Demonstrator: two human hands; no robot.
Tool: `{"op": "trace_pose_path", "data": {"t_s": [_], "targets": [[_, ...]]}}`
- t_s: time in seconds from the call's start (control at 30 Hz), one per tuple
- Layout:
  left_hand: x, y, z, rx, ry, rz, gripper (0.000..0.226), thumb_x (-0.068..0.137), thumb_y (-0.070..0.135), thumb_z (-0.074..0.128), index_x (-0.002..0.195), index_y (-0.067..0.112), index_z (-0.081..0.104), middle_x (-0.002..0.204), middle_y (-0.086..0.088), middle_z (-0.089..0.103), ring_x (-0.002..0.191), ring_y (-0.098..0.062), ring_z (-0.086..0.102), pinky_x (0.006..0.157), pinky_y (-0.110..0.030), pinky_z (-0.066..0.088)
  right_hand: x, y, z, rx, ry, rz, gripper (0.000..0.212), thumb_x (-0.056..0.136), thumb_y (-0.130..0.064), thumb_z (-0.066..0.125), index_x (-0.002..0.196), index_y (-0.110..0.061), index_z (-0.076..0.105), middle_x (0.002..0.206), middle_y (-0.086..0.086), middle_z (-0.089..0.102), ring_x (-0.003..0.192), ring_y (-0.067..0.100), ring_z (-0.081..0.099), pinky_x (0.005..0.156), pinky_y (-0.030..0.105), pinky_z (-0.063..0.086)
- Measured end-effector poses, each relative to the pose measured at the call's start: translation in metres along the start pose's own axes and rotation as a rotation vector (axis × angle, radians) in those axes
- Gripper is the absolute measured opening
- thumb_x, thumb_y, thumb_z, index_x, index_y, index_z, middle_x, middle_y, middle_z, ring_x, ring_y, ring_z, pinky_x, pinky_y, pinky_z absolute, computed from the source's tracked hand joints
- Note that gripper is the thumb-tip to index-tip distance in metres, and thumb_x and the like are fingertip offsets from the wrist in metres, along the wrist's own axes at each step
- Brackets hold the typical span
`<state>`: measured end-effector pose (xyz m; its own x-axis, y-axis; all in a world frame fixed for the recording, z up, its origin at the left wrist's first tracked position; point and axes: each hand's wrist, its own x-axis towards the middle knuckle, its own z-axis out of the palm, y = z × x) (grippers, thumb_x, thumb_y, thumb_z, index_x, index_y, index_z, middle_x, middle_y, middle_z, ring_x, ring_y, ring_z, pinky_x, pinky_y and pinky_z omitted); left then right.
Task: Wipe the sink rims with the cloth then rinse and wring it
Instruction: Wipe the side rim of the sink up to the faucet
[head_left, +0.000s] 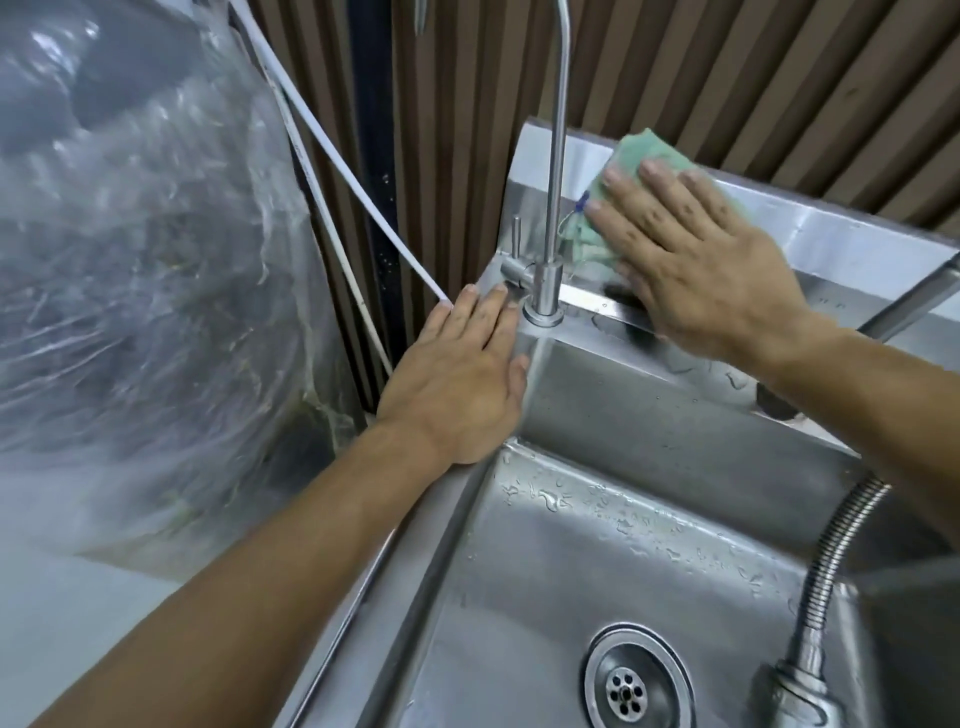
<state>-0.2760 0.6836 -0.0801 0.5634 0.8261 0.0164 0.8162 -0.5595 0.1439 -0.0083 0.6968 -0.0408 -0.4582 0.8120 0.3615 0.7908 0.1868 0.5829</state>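
Two bare forearms are showing in the head view, one coming in from the near left and one from the right. Neither is wearing a sleeve as far as the arms are visible, and no watch, band or glove is showing at either wrist. The left hand (457, 374) is wearing no ring on the fingers in view. The right hand (696, 260) is likewise showing plain fingers with short, unpainted nails.

Both arms reach forward, left hand (457, 379) and right hand (696, 260) flat, fingers straight.
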Motion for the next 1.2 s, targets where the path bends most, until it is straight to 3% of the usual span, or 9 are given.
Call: {"op": "trace_pose_path", "data": {"t_s": [0.1,0.23,0.3,0.53,0.6,0.8,0.93,1.07,1.2], "targets": [[0.000,0.001,0.000,-0.011,-0.013,0.001,0.063,0.108,0.041,0.009,0.165,0.014,0.004,0.173,-0.003,-0.005,0.159,-0.022,-0.007,0.129,-0.040,-0.003,0.041,-0.001,-0.001,-0.057,0.005,-0.134,0.061,0.111,-0.036,0.020,0.165,-0.015,0.002,0.172,0.014,0.003,0.159,0.036,0.004,0.130,0.051,0.006],[0.010,-0.003,-0.002,0.013,0.078,0.055,0.069,0.099,0.041,0.017,0.158,0.008,0.033,0.164,-0.009,0.031,0.151,-0.027,0.025,0.127,-0.041,0.017,0.078,0.000,-0.005,-0.081,-0.026,-0.317,0.060,0.112,-0.038,0.015,0.165,-0.013,0.006,0.172,0.012,0.005,0.159,0.035,0.005,0.130,0.051,0.009],[0.015,-0.006,-0.002,-0.004,0.096,0.082,0.072,0.095,0.044,0.014,0.152,0.007,0.040,0.158,-0.008,0.037,0.146,-0.026,0.031,0.125,-0.043,0.023,0.061,0.007,-0.001,-0.101,-0.037,-0.315,0.061,0.110,-0.040,0.011,0.165,-0.014,0.006,0.172,0.011,0.004,0.159,0.034,0.004,0.130,0.049,0.007],[0.012,-0.005,-0.002,-0.051,-0.010,0.026,0.063,0.109,0.042,0.013,0.165,0.014,0.007,0.173,-0.002,-0.002,0.159,-0.020,-0.006,0.129,-0.038,0.001,0.073,0.001,-0.002,-0.249,-0.066,-0.366,0.060,0.108,-0.040,-0.001,0.163,-0.020,-0.013,0.171,0.010,-0.013,0.159,0.033,-0.006,0.130,0.049,0.009],[0.012,-0.006,-0.003,-0.072,-0.020,0.014,0.063,0.110,0.041,0.016,0.165,0.014,0.004,0.173,-0.001,-0.006,0.159,-0.017,-0.008,0.129,-0.037,-0.001,0.074,-0.006,0.000,-0.190,-0.037,-0.300,0.060,0.112,-0.040,0.013,0.164,-0.020,-0.008,0.173,0.010,-0.006,0.159,0.033,-0.004,0.130,0.050,0.007],[0.010,-0.006,-0.002,-0.058,-0.016,0.019,0.065,0.110,0.043,0.014,0.164,0.011,0.000,0.173,-0.003,-0.007,0.159,-0.017,-0.011,0.130,-0.037,-0.003,0.011,-0.055,0.009,0.088,0.032,0.255,0.059,0.114,-0.035,0.027,0.165,-0.016,0.004,0.173,0.010,0.002,0.159,0.036,0.001,0.130,0.049,0.002],[0.010,-0.004,-0.003,-0.053,-0.017,0.017,0.065,0.110,0.043,0.014,0.164,0.011,0.001,0.173,-0.003,-0.006,0.159,-0.017,-0.011,0.130,-0.038,-0.002,0.053,-0.046,0.008,0.060,0.058,0.173,0.062,0.113,-0.033,0.032,0.165,-0.016,0.003,0.173,0.010,0.002,0.159,0.034,0.002,0.129,0.046,-0.002],[0.013,-0.005,-0.004,-0.039,-0.019,0.024,0.064,0.110,0.042,0.014,0.164,0.011,0.001,0.173,-0.003,-0.007,0.159,-0.016,-0.012,0.129,-0.036,-0.005,0.073,-0.027,0.009,-0.003,0.052,-0.016,0.059,0.114,-0.041,0.019,0.165,-0.019,-0.002,0.173,0.010,-0.001,0.160,0.032,0.000,0.130,0.047,0.003],[0.012,-0.006,-0.003,-0.036,-0.023,0.039,0.064,0.110,0.042,0.014,0.164,0.011,0.000,0.173,-0.003,-0.008,0.158,-0.017,-0.013,0.129,-0.036,-0.007,0.035,-0.036,0.012,0.031,0.046,0.170,0.065,0.112,-0.048,0.023,0.165,-0.016,0.004,0.173,0.014,0.005,0.158,0.039,0.006,0.130,0.050,0.007]]}}
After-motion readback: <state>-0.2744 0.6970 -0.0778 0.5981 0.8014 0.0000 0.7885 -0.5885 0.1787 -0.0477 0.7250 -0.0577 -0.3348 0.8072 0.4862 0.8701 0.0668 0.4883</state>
